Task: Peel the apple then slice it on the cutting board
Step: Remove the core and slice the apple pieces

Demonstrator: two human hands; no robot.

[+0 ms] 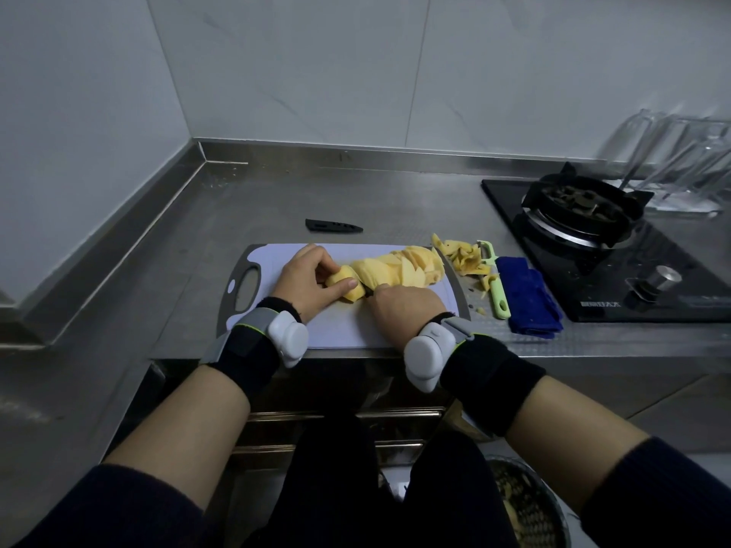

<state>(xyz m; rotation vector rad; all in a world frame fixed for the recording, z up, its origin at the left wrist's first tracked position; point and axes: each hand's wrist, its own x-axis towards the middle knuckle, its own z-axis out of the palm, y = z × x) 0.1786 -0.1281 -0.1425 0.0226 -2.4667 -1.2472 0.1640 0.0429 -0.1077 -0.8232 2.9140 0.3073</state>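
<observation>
On cutting board (pixel 348 326): left hand (pixel 304 278) gripping peeled apple piece (pixel 343 285); slices (pixel 399 267) touching it; right hand (pixel 407 306) curled, what it holds cannot be told; peeler (pixel 496 286) just off board's right edge.

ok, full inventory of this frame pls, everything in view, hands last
cutting board: 1, white with grey rim, counter's front edge
apple piece: 1, peeled yellow, on board
apple slices: one pile, yellow, board's right half
peels: one pile, yellow, right of board
peeler: 1, green, beside peels
cloth: 1, blue, right of peeler
knife sheath: 1, black, behind board
knife: 1, dark, mostly hidden by right hand
stove: 1, black, far right
rack: 1, clear, behind stove, blurred
bowl: 1, metal, below counter
counter: steel
wrist sensors: 2, white-grey
left hand: holds apple piece
right hand: grips knife
</observation>
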